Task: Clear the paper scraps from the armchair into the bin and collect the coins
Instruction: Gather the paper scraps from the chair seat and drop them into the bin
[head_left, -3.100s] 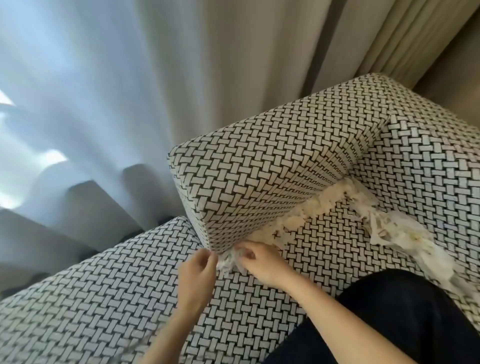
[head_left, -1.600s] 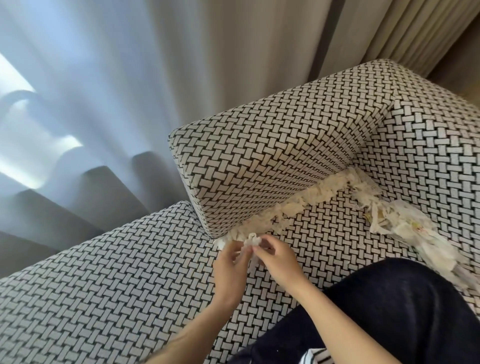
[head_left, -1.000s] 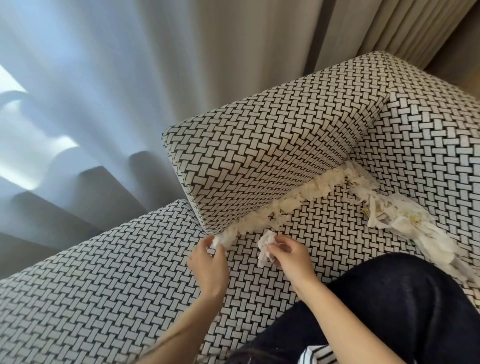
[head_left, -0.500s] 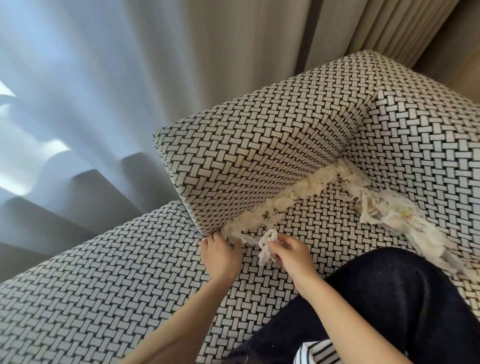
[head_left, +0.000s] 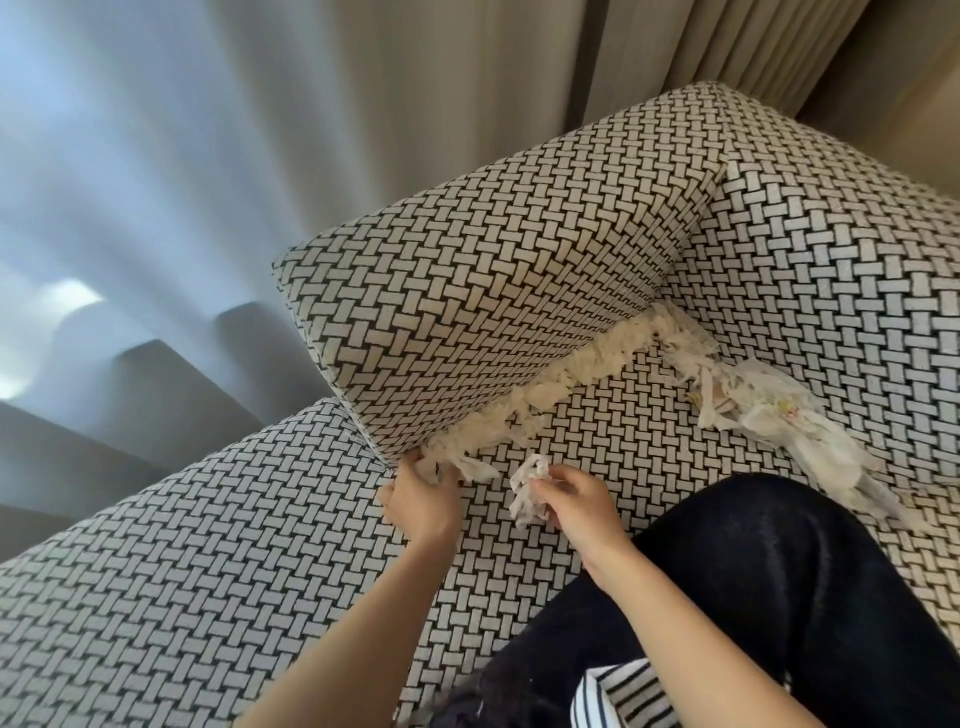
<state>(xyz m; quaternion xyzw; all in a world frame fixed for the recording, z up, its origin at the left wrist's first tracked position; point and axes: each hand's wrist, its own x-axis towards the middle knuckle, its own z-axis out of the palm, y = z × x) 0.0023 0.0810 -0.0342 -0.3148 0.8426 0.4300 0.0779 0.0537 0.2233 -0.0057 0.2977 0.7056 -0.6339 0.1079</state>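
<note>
A person's right hand (head_left: 576, 501) clamps a small wad of scraps (head_left: 527, 491) just above the armchair seat (head_left: 260, 571). The left hand (head_left: 423, 501) curls its fingers into the front end of a line of paper scraps (head_left: 571, 382) wedged between seat and armrest (head_left: 467, 312); whether it grips them cannot be told. More shreds (head_left: 774, 415) lie along the backrest (head_left: 857, 260), near a dark-trousered knee (head_left: 779, 597).

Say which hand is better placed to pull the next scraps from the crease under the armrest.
Left. The left hand sits at the near end of the scrap line under the armrest, fingers touching it. The right hand is occupied, pinching a wad of scraps.
</note>
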